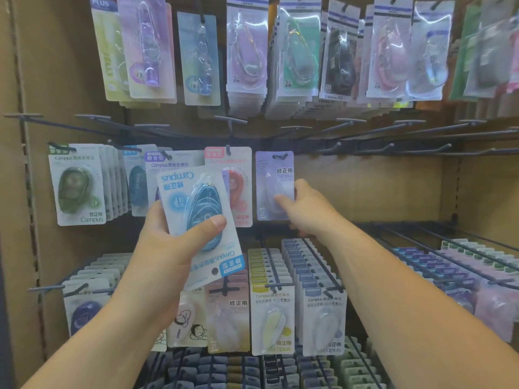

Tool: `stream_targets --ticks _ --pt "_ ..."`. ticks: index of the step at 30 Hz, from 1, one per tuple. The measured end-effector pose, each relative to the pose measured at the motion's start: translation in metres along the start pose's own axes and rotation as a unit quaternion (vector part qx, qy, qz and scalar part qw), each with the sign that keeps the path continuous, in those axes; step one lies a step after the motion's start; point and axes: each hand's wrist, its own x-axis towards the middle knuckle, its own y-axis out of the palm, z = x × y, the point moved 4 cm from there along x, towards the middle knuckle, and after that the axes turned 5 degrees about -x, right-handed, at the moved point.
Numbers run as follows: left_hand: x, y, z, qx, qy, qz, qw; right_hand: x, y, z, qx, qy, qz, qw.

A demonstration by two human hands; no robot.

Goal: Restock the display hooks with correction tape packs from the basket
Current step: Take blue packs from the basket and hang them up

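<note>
A brown back panel (365, 186) carries rows of dark wire hooks. The top row (247, 51) hangs thick with clear-fronted packs in purple, green, black and pink. In the middle row a green pack (77, 189) fronts a stack at the far left, with a teal-fronted stack beside it, then a purple-labelled pack (168, 164) and a red pack (240, 189). Both of these are partly covered by the blue pack (200, 209) held up in front of them. Right of the red one, a lavender pack (273, 175) hangs alone on its hook (279, 156).

The left hand (165, 248) is raised palm-in and holds the blue pack of correction tape upside down and slightly tilted. Its thumb (214, 223) is pressed across the front of the blister and its fingers are clamped behind the card. The right hand (307, 209) reaches further forward with the arm stretched out. Its fingers pinch the lower right edge of the lavender pack, with one tip on the front and the rest behind.

The bare hooks (393, 148) to the right of the lavender pack carry nothing. The lower rows (271, 318) are packed deep with yellow, white, pink and dark blue packs.
</note>
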Motion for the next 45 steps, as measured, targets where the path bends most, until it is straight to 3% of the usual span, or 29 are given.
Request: stream_targets --ticks 3,5,8,11,16,32,45 --pt "-0.001 -0.003 -0.003 -0.008 -0.003 0.021 1.0 -0.014 -0.023 0.003 -0.123 -0.04 -0.108 0.986" --pt "0.0 -0.005 -0.003 -0.016 -0.007 0.031 0.999 -0.036 -0.033 0.014 -0.035 -0.09 -0.138 0.986" --pt "0.001 0.0 -0.005 -0.024 -0.007 0.045 0.999 -0.076 -0.022 0.039 0.148 -0.175 -0.012 0.973" --pt "0.001 0.009 -0.005 -0.031 -0.006 0.059 0.998 -0.108 -0.001 0.055 0.177 -0.212 0.058 0.959" --pt "-0.004 0.016 -0.004 -0.055 -0.023 0.05 0.997 -0.115 0.016 0.054 0.246 -0.196 0.012 0.949" --pt "-0.024 -0.057 -0.019 -0.062 -0.002 -0.064 0.996 -0.135 0.088 0.105 0.375 -0.192 0.089 0.903" --pt "-0.013 -0.166 -0.038 -0.033 -0.05 0.0 0.998 -0.139 0.152 0.175 0.414 -0.138 0.121 0.892"
